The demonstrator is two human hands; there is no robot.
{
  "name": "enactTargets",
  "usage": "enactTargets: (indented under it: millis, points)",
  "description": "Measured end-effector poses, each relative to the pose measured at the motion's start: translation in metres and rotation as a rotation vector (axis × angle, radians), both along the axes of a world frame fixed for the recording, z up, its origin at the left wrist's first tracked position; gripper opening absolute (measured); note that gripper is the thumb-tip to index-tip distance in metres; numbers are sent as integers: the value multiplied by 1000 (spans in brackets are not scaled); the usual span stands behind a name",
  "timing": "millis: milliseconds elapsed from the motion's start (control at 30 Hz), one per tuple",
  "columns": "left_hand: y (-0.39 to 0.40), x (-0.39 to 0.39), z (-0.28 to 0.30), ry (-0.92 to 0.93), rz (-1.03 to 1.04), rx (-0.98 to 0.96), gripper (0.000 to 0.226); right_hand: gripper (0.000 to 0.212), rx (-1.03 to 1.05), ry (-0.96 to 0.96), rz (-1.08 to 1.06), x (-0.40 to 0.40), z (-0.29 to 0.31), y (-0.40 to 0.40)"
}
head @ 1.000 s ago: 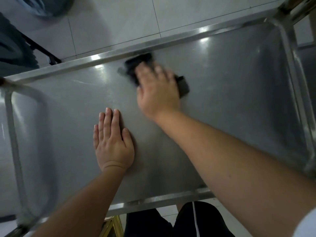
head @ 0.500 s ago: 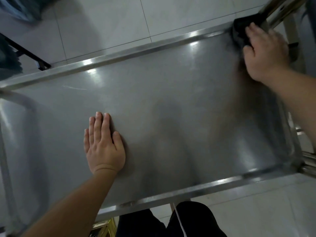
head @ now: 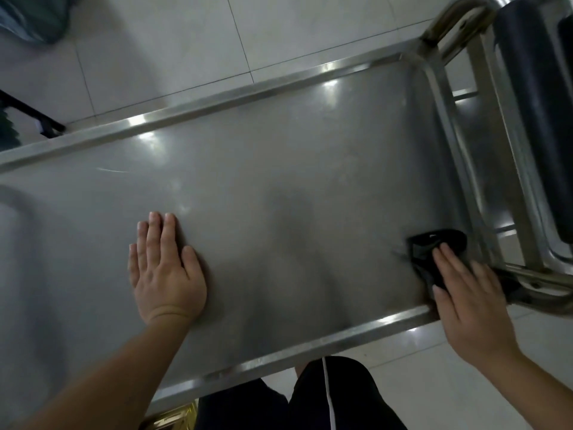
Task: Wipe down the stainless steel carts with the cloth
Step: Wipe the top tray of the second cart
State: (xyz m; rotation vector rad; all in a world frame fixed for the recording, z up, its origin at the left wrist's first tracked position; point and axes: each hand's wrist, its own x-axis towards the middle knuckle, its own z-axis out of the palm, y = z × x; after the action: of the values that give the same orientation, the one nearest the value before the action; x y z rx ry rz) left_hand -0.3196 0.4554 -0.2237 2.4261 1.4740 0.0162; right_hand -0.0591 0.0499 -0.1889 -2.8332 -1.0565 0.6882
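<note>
I'm wiping the cart (head: 279, 187) top's near right corner, right hand (head: 465, 302) pressing flat-fingered on the cloth (head: 434, 246), left hand (head: 166, 271) bracing flat, empty; next I'm probably sweeping left.

**Cloth in the near right corner, my palm left of centre**

My left hand (head: 166, 274) lies flat on the cart's top shelf (head: 294, 187), left of centre. My right hand (head: 465, 302) presses the cloth (head: 434, 252) into the near right corner, against the end rail (head: 446, 119). A second cart (head: 527, 125) stands just beyond that rail, to my right.
</note>
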Motion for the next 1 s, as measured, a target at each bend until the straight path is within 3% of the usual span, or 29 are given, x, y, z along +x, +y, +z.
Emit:
enactTargets:
  millis: [200,367,467,567,700,833,1000]
  points:
    - [0,-1,-2,8,-3,12,68,58,153,-154,176,76,-10,144]
    - [-1,-1,-3,17,-4,19,67,62,163,-154,152,174,-14,279]
    - [0,0,-2,18,-9,14,67,63,150,-152,148,192,-11,311]
    - [-1,2,0,19,-9,8,67,61,168,-144,193,160,-9,279]
    - [0,1,0,24,-12,6,67,58,248,-127,334,70,-5,161]
    - [-1,1,-1,12,4,22,68,65,90,14,461,-18,2,39]
    - [0,0,-4,10,-2,29,68,65,33,44,634,-10,0,36]
